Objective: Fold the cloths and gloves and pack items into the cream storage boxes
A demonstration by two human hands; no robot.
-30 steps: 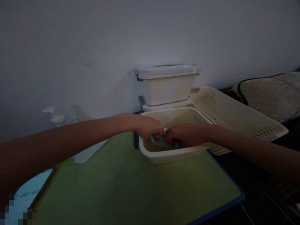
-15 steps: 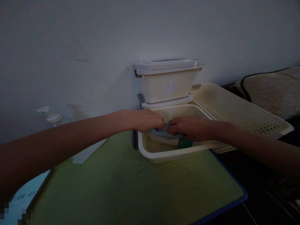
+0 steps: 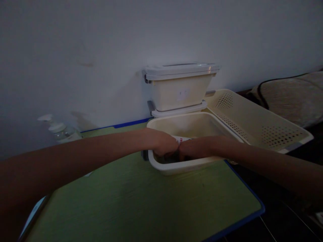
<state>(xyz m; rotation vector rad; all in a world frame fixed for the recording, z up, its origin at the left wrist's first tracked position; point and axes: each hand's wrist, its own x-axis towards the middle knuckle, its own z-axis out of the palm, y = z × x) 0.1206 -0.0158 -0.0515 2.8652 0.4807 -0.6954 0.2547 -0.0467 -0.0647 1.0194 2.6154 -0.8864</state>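
Note:
Both my hands reach down into a cream plastic storage bin [image 3: 161, 167] that stands lidless on the table. My left hand [image 3: 164, 143] is curled inward at the bin's left side, its fingertips partly hidden below the rim. Close beside it, my right hand [image 3: 194, 148] dips in from the right with bent fingers. Between and behind them shows a bit of a white packet [image 3: 183, 138] with red print; the rest lies behind my hands. What exactly the fingers grip cannot be made out in the dim light.
Behind the bin, a lidded cream box [image 3: 181, 94] sits on another grey-white lid [image 3: 179, 110] against the wall. A perforated cream basket [image 3: 254, 121] is on the right, a patterned cushion [image 3: 292, 95] beyond it. A pump bottle [image 3: 58, 129] stands left on the green tabletop [image 3: 151, 205].
My hands have moved lower into the bin. The bluish patterned item and its green patch, visible between them before, are now out of sight; white with red print shows instead.

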